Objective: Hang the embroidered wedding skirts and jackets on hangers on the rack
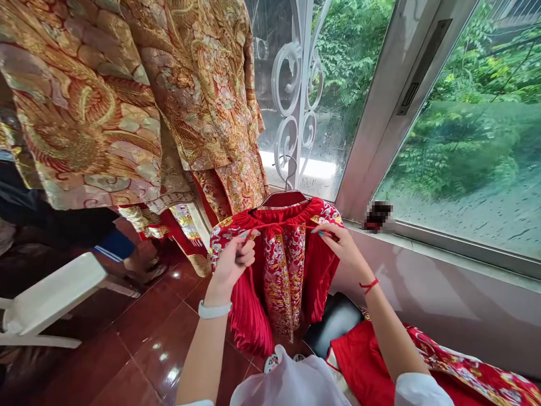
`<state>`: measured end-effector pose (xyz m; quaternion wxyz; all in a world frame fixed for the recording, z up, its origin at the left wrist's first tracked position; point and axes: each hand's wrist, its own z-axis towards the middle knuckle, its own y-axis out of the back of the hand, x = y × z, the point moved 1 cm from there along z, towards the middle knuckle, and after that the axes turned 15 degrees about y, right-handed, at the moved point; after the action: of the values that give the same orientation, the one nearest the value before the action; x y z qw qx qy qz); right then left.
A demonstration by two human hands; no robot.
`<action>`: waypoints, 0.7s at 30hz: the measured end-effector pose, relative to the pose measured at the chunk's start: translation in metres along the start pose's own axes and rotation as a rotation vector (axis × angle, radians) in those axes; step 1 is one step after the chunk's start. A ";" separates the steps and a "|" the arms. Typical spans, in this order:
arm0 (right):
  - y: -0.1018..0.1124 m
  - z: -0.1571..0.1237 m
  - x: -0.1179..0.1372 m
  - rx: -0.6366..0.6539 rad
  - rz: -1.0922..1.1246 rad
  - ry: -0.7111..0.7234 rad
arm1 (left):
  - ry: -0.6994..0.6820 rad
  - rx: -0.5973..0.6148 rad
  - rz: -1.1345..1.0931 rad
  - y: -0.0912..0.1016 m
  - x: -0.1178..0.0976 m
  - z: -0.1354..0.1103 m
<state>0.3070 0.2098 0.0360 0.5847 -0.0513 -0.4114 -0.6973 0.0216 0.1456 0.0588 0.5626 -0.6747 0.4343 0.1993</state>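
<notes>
Already hung: red skirt on a hanger, waistband gathered over the bar, pleats falling to the tiled floor. Held up in front of the window, below the gold robes hanging at upper left. Left hand curled, fingers pinched on a thin red cord at the left end of the waistband. Right hand likewise pinching the cord's other end at the right of the waistband, red string bracelet on that wrist. Cord drawn taut and level between the two hands, not knotted as far as can be seen. So, by the look of it: hanging done, waist cord in hand and mid-adjustment; tying or tucking probably left. Hook of the hanger free in the air, on no rail. More red embroidered cloth lying at lower right, beside a dark seat; whether that awaits the same treatment cannot be told. White chair at left, well apart.
</notes>
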 end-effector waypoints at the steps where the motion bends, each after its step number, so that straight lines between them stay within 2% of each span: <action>1: -0.001 0.001 0.000 0.058 -0.068 0.015 | 0.021 0.026 -0.031 -0.003 0.001 0.002; 3: -0.007 0.004 -0.003 0.047 -0.243 0.020 | 0.031 0.056 -0.073 -0.008 0.004 0.006; 6: -0.029 0.013 -0.005 -0.230 -0.422 -0.006 | -0.018 0.069 -0.034 -0.011 0.010 0.015; 9: -0.051 0.028 0.000 -0.494 -0.404 0.013 | -0.079 0.082 0.128 -0.011 0.013 0.025; 11: -0.061 0.040 0.004 -0.571 -0.296 0.028 | -0.128 0.077 0.258 -0.010 0.014 0.032; 13: -0.068 0.050 0.007 -0.505 -0.086 0.043 | -0.205 0.039 0.412 -0.010 0.013 0.040; 16: -0.072 0.062 0.011 -0.235 0.239 0.082 | -0.358 -0.044 0.699 -0.012 0.010 0.051; 18: -0.072 0.066 0.012 -0.114 0.345 0.092 | -0.422 -0.056 0.846 -0.015 0.008 0.057; 21: -0.067 0.067 0.013 -0.050 0.408 0.093 | -0.461 -0.043 0.955 -0.019 0.006 0.064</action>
<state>0.2176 0.2403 0.0525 0.7307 -0.1157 -0.3476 -0.5760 0.0540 0.2026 0.0464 0.4763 -0.3518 0.5540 0.5852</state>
